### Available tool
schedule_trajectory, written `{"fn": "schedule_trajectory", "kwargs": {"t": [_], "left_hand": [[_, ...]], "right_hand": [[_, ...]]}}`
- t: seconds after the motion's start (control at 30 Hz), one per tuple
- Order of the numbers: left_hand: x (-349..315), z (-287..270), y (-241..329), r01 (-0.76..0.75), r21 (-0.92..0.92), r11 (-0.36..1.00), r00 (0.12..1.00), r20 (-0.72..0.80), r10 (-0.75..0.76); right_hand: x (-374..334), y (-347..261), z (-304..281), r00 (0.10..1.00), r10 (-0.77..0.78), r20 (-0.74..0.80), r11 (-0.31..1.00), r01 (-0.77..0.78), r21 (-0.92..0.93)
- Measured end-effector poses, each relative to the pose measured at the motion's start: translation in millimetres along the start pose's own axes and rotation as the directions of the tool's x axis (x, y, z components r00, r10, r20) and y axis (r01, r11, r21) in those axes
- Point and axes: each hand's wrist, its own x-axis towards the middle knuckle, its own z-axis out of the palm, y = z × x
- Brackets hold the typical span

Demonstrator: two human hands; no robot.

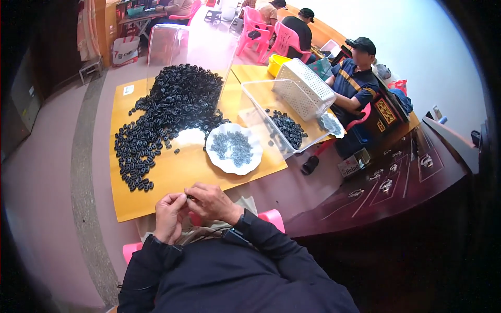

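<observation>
My left hand (169,215) and my right hand (213,202) meet just past the table's near edge. The fingertips of both pinch a small black piece (190,196), mostly hidden by the fingers. Beyond them a white scalloped plate (233,168) holds many small greyish, see-through bits (232,147). To its left, loose black oval pieces with holes (136,151) spread over the table and rise into a large heap (182,94) at a clear plastic bin (156,49) lying on its side.
The yellow wooden table (130,201) also carries a second clear bin (261,112) with more black pieces. Past it are a white perforated basket (305,86), a yellow tub (277,63) and a seated person (355,78). Dark carved furniture (386,182) stands at the right.
</observation>
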Motion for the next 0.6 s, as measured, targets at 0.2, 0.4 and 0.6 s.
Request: {"fn": "schedule_trajectory", "kwargs": {"t": [0.2, 0.4, 0.6], "left_hand": [[-3, 0, 2, -0.019, 0.012, 1.000, 0.999, 0.046, 0.019], [2, -1, 4, -0.020, -0.010, 1.000, 1.000, 0.008, 0.020], [7, -2, 0, 0.037, -0.098, 0.994, 0.999, 0.011, -0.037]], "right_hand": [[0, 2, 3, 1.000, -0.011, -0.026, 0.999, 0.012, 0.050], [4, 21, -65, 0.959, -0.066, -0.277, 0.963, -0.012, -0.270], [27, 42, -200, 0.814, 0.065, -0.578, 0.655, -0.471, -0.590]]}}
